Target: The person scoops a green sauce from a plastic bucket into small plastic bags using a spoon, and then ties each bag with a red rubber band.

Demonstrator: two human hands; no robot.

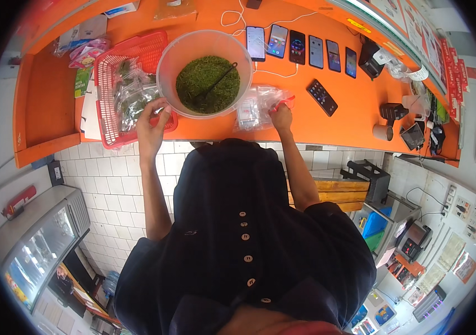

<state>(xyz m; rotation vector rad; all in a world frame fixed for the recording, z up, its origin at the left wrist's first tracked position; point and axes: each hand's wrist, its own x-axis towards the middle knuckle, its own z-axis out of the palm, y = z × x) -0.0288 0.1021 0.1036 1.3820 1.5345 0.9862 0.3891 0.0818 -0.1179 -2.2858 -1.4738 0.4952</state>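
Observation:
A translucent round plastic tub [163, 54] stands before me, partly filled with finely chopped green leaves [204, 79]. A dark-handled utensil [221, 77] leans in the leaves. My left hand [151, 121] pinches the tub's near left rim between thumb and fingers. Beneath and beyond that hand is a red plastic basket [108, 121] holding several clear bags [139, 92] with green contents. My right hand [282, 118] grips a red plastic piece [289, 101] beside a clear plastic packet [250, 111]; whether the two are joined I cannot tell.
Several smartphones [316, 51] form a row at the back of the orange counter [271, 136], with white charging cables [278, 75]. Another phone [322, 97] lies tilted nearer me. A cup [383, 132] and black devices [393, 111] stand right. Raised orange boards [45, 148] edge the left side.

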